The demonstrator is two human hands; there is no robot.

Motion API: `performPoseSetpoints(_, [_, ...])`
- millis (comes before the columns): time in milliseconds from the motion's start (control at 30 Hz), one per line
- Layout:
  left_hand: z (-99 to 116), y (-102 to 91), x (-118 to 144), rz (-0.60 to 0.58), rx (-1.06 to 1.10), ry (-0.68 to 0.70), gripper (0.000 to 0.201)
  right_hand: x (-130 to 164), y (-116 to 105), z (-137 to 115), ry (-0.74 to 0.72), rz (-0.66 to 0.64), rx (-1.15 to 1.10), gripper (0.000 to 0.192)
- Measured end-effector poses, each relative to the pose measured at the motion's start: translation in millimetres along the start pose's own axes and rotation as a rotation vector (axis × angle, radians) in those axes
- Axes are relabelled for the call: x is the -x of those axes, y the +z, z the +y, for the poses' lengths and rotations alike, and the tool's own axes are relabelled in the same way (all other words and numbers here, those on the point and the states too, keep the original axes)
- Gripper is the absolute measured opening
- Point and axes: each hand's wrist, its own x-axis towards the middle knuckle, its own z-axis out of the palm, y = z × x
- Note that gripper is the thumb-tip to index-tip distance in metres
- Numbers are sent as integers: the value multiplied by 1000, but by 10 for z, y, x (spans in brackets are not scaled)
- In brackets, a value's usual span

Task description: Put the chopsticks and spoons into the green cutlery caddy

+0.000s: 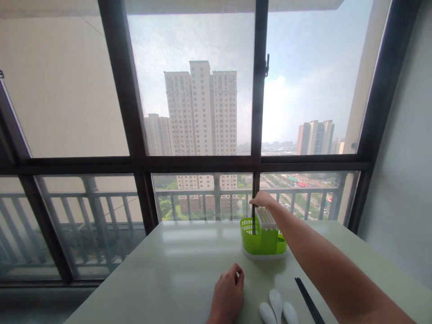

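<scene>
behind everything we see a tall dark-framed window [199, 162] with pale tower blocks [201, 108] and a balcony railing [101, 202] beyond the glass; below it a glossy pale table [162, 270] runs toward us. reading from left to right: our left hand [227, 294] rests on the table near the lower edge of the view, knuckles up, fingers curled loosely under and grasping nothing that we can see. just to its right lie three white spoons [276, 310], bowls side by side and close together, flat on the table. beyond them, farther from us, stands a green cutlery holder [263, 238] on a white base, with a slotted front compartment and a white ribbed insert at its top. a dark chopstick [253, 218] stands upright in the left compartment of the holder; our right hand [262, 199] reaches over from the right, arm stretched across the table, and pinches the upper end of this chopstick between fingertips. to the right of the spoons, partly under the forearm, dark chopsticks [308, 299] lie flat on the table, well apart from the holder. at far right a plain grey wall [405, 180] closes the scene.
</scene>
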Motion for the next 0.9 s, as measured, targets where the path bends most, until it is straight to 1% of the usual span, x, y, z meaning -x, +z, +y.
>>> performPoseSetpoints(67, [15,-15,0,-1,-11,5,23,114,-244,-28,29,78,118,31])
performPoseSetpoints(133, [35,-36,-1,-6,-10,10,24,348,-510,34,21,171,237,25])
performPoseSetpoints(200, [51,-61,-6,-12,-1,15,23,715,-712,231,6,215,420,25])
performPoseSetpoints(233, [56,-72,-9,-14,3,20,23,940,-766,382,4,201,540,28])
performPoseSetpoints(267, [59,-82,-14,-16,6,25,23,1184,-784,561,44,118,633,31])
performPoseSetpoints(300, [60,-90,-19,-18,7,33,23,1434,-767,759,95,-5,703,34])
performPoseSetpoints(333, [60,-97,-24,-17,6,41,23,1679,-720,962,177,-157,741,36])
performPoseSetpoints(367, [60,-103,-28,-14,5,52,24,1908,-652,1157,273,-306,743,37])
performPoseSetpoints(400, [61,-108,-33,-14,3,63,24,2109,-573,1331,341,-401,720,36])
performPoseSetpoints(433, [63,-112,-36,-15,0,73,24,2275,-493,1474,374,-433,700,31])
performPoseSetpoints(467, [67,-117,-37,-15,-6,81,25,2402,-421,1579,374,-426,698,26])
performPoseSetpoints(533, [79,-124,-35,-16,-31,93,25,2543,-317,1679,343,-354,715,21])
performPoseSetpoints(600, [93,-131,-27,-14,-70,104,25,2567,-265,1664,325,-307,755,20])
performPoseSetpoints(733, [108,-144,-10,-18,-122,122,25,2496,-183,1495,318,-285,795,20])
performPoseSetpoints(800, [107,-150,-8,-25,-115,126,24,2473,-105,1402,298,-255,801,21])
performPoseSetpoints(900, [97,-153,-17,-20,-86,123,24,2464,32,1283,254,-210,798,16])
